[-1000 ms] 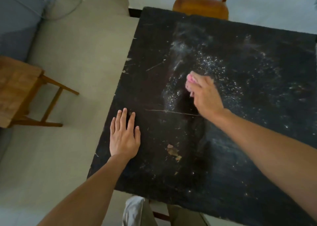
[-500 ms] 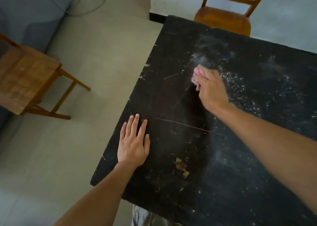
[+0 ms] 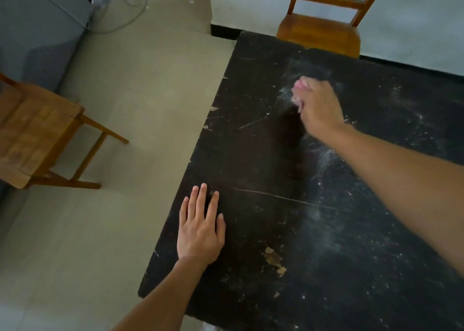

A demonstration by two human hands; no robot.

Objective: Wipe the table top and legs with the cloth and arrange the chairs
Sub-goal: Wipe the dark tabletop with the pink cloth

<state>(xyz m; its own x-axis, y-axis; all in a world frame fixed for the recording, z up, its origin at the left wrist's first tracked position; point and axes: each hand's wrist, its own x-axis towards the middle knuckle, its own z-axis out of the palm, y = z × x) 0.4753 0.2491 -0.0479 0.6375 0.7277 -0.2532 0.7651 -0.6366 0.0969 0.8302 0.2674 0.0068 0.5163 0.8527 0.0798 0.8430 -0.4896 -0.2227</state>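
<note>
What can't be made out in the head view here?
Head view only:
- Pink cloth: mostly hidden inside the right hand, motion-blurred; its size and fold are unclear.
- Legs of the scratched black table: hidden under its top.
- Slat-backed wooden chair at the far side: back cut off by the top edge, legs hidden behind the table.
- Brown wooden chair on the floor, left: cut off by the left edge.

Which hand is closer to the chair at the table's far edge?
Right. The right hand, gripping the cloth, is just short of the chair; the left hand lies flat on the table, far back.
</note>
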